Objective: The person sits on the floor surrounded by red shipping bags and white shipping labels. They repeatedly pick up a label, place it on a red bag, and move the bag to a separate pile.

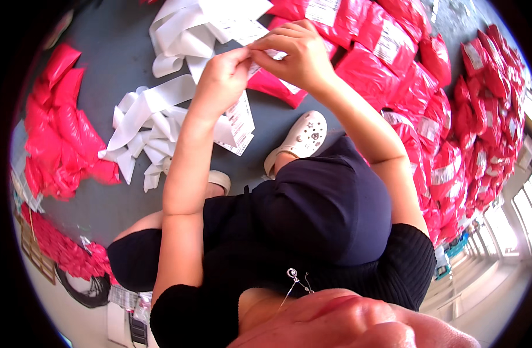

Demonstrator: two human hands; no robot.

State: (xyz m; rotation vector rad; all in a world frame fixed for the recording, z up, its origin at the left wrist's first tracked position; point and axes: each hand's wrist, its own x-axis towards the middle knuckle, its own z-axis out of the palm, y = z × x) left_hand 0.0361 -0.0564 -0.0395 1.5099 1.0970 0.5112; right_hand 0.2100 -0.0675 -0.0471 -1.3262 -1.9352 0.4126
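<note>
My left hand (222,80) and my right hand (298,54) meet at the fingertips over the floor, pinching a printed paper label (272,54) between them. A strip of printed labels (240,119) hangs below my left hand. Long curls of white label backing (183,37) lie on the floor beyond it, and another tangle of white strips (150,126) spreads to the left. Under my right hand lies a pink plastic mailer bag (274,87) with a white label on it, partly hidden by that hand.
Labelled pink parcels (379,69) lie heaped on the right, with a further large pile (488,126) beyond. Unlabelled-looking pink bags (61,135) lie at the left. A black coil (85,289) sits at the lower left. My white clog (303,135) stands near the parcels.
</note>
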